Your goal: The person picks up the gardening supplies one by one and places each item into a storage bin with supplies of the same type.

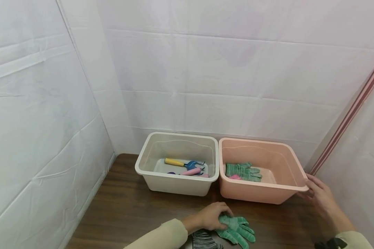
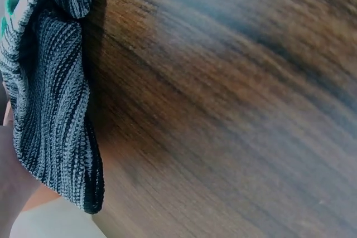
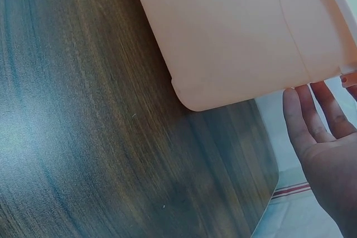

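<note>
The left hand [image 1: 211, 217] has its grip bent over the cuff of a green glove [image 1: 237, 230], pinching it between thumb and fingers; the glove's fingers fan out on the brown counter [image 1: 121, 207]. A striped grey glove [image 1: 203, 241] lies just beside it, under the wrist. The right hand [image 1: 322, 195] has its grip extended, fingertips touching the outside of a pink bin [image 1: 252, 194] near its right front corner; its thumb is hard to make out. Counter surface stretches between the green glove and the bin's front wall, and widely leftward to the counter's left edge. Inside the pink bin lies another green glove [image 1: 237, 171]. A white bin [image 1: 179, 185] stands just left, rims side by side, holding a yellow-handled blue fork [image 1: 177, 162]. White sheeting [image 1: 221, 114] rises close behind both bins.
</note>
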The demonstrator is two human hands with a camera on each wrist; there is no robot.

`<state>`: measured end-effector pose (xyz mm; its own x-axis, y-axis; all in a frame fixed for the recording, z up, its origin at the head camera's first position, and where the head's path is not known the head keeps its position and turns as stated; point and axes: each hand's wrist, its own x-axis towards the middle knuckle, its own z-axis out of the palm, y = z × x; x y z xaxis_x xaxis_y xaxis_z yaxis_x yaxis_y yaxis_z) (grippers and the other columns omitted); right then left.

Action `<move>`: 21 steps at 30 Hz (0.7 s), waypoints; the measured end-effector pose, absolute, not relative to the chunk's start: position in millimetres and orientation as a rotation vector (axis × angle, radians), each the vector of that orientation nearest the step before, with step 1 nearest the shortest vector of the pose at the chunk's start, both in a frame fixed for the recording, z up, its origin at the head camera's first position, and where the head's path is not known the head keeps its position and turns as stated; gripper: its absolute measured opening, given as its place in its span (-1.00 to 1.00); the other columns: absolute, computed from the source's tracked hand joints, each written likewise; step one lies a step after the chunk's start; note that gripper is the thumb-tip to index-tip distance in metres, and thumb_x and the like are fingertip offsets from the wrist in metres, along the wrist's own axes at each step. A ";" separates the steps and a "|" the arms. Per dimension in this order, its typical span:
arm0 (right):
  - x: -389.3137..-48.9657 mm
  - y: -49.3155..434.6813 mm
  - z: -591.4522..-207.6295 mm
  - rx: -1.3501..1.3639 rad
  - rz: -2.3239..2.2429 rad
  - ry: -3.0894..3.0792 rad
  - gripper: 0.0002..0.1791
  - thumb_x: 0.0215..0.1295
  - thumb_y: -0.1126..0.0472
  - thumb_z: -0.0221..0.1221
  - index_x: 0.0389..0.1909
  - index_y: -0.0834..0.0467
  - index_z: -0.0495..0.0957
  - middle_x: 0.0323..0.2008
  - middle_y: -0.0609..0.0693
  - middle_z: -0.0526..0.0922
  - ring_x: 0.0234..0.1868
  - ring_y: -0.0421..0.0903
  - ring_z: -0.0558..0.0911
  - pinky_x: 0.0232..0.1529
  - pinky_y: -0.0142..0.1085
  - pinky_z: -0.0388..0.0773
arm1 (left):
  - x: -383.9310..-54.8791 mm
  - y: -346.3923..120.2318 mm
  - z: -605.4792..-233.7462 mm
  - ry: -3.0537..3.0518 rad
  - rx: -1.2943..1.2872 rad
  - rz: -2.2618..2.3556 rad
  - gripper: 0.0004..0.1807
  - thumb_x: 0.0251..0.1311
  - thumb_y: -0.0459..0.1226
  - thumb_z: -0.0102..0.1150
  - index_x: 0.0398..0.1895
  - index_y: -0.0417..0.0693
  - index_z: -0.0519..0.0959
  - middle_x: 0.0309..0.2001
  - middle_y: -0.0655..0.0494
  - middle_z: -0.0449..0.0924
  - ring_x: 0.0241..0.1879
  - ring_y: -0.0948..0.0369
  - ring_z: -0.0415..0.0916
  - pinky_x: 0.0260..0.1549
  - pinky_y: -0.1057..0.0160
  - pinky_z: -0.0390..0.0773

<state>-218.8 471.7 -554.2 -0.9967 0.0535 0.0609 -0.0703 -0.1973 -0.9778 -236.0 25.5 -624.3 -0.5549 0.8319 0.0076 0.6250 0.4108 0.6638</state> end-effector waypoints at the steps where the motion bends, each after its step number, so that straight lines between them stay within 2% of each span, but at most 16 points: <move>1: -218.7 471.8 -554.1 0.030 2.373 -1.937 -0.66 0.69 0.29 0.00 0.17 -0.08 0.68 0.00 -0.25 0.77 -0.03 -0.27 0.76 -0.12 -0.19 0.78 | -236.2 25.5 -624.1 2.347 1.261 0.906 -0.62 0.22 -0.23 0.51 0.11 0.05 0.71 0.03 0.29 0.63 0.04 0.41 0.52 0.09 0.44 0.51; 12: -216.3 472.5 -555.1 0.003 2.401 -1.902 -0.64 0.68 0.31 0.01 0.13 -0.10 0.72 -0.02 -0.22 0.78 -0.05 -0.23 0.77 -0.13 -0.19 0.78 | -237.7 28.3 -625.2 2.346 1.255 0.954 -0.71 0.20 -0.35 0.46 -0.03 0.07 0.73 -0.13 0.31 0.64 -0.17 0.48 0.52 -0.12 0.53 0.52; 21: -216.5 471.4 -552.5 -0.050 2.407 -1.895 -0.67 0.67 0.28 0.05 0.08 -0.13 0.73 -0.04 -0.22 0.79 -0.06 -0.21 0.78 -0.11 -0.17 0.78 | -244.7 23.2 -626.5 2.290 1.149 1.120 -0.73 0.22 -0.42 0.43 -0.06 0.05 0.72 -0.19 0.39 0.62 -0.21 0.52 0.50 -0.14 0.47 0.58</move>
<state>-216.5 471.4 -552.5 -0.9964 0.0812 0.0224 -0.0408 -0.2329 -0.9717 -244.7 23.2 -626.5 -0.6131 0.7889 0.0419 0.5175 0.3609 0.7758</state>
